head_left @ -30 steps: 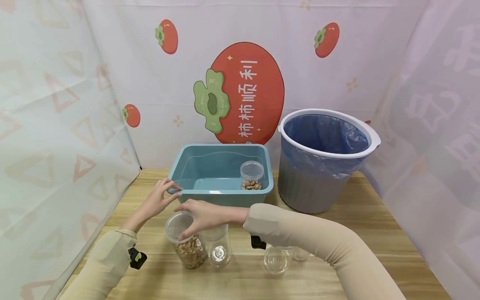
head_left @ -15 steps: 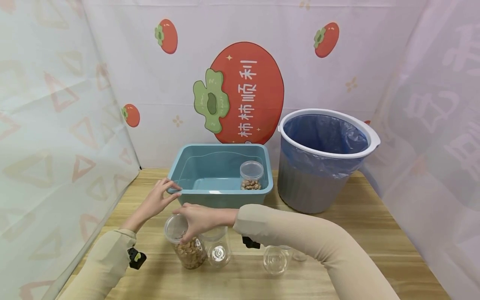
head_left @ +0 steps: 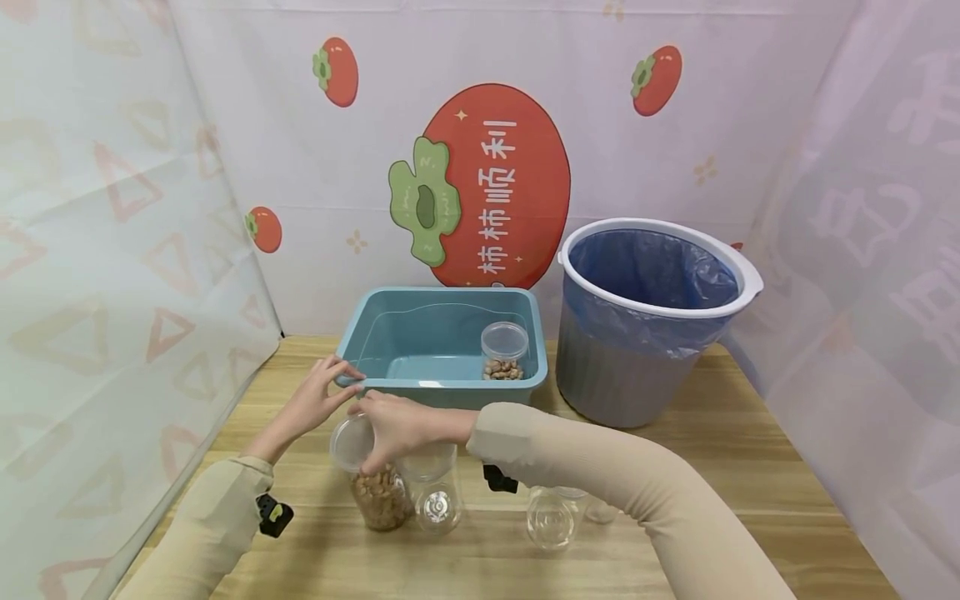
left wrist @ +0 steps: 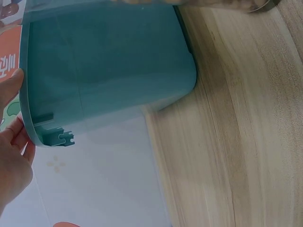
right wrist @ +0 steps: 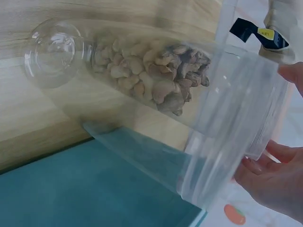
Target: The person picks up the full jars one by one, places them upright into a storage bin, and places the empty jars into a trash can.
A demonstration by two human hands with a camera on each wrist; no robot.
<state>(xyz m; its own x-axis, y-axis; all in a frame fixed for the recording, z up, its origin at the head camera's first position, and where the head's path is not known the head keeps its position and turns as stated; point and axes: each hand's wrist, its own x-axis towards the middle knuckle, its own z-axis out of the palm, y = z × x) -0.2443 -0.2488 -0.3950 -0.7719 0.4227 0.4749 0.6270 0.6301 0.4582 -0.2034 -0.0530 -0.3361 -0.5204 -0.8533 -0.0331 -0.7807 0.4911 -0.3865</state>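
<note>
My right hand (head_left: 401,427) grips the upper part of a clear jar (head_left: 382,498) with light brown, nut-like pieces inside; their exact kind is unclear. In the right wrist view, thumb and fingers hold that jar by its lid end, partly behind an empty clear jar (right wrist: 52,54). My left hand (head_left: 318,396) pinches the front left rim of a blue-green tub (head_left: 442,385), thumb and fingers on either side of the edge. Inside the tub's right end stands another jar (head_left: 504,350) of brown pieces.
Just right of the gripped jar stands the empty jar (head_left: 438,504). Farther right are another clear jar (head_left: 551,521) and a smaller clear object (head_left: 602,510), partly behind my right sleeve. A grey bin (head_left: 630,375) with a blue liner stands at the back right of the wooden table (head_left: 750,467).
My right hand and the gripped jar have risen slightly, and its contents look blurred. The left hand has stayed on the tub's rim.
</note>
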